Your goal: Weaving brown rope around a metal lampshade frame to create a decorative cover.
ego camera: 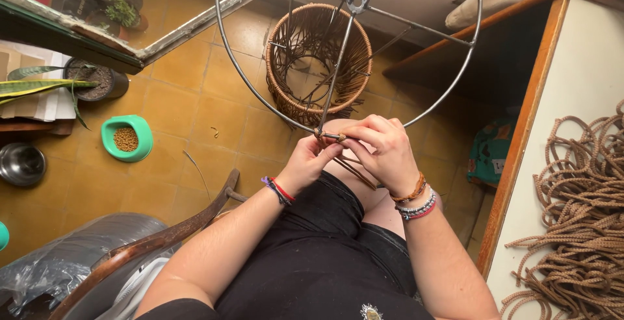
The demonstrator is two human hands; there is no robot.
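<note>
Both hands are meeting at the near edge of a wire ring (260, 86), w/ the left hand (305, 163) pinching brown cord (354, 167) against the rim, fingers curled tight, and the right hand (383, 151) closing its fingers over the same spot, gripping cord too. The ring is sitting tilted over the lap, its spokes running to a hub (357, 0) at far centre, w/ a half-wrapped frame (318, 60) standing on the floor beyond it. A cord pile (578, 229) is lying on the table (572, 73) at right, and a green bowl (127, 138) is sitting far left by a plant pot (97, 79).
</note>
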